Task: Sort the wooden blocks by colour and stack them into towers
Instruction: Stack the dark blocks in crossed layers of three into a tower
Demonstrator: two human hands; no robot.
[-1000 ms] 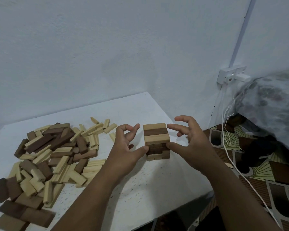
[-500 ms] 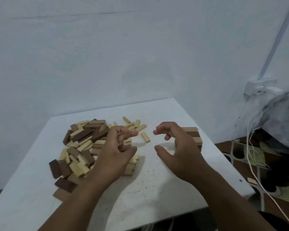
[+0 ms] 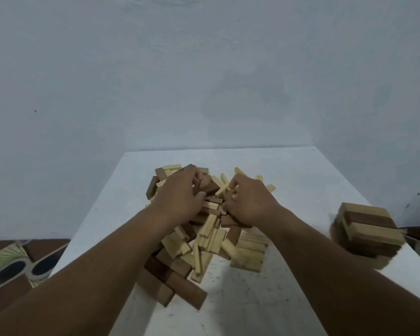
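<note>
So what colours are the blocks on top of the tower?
Light, dark brown, light on the tower, seen in the head view.

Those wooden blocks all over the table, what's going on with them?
A person is sorting a heap of light and dark wooden blocks on a white table. Both hands are down in the heap: the left hand curls over dark pieces, and the right hand seems to pinch a light block. Whether either has a firm hold is hard to tell. A short tower of mixed light and dark layers stands at the table's right edge.
</note>
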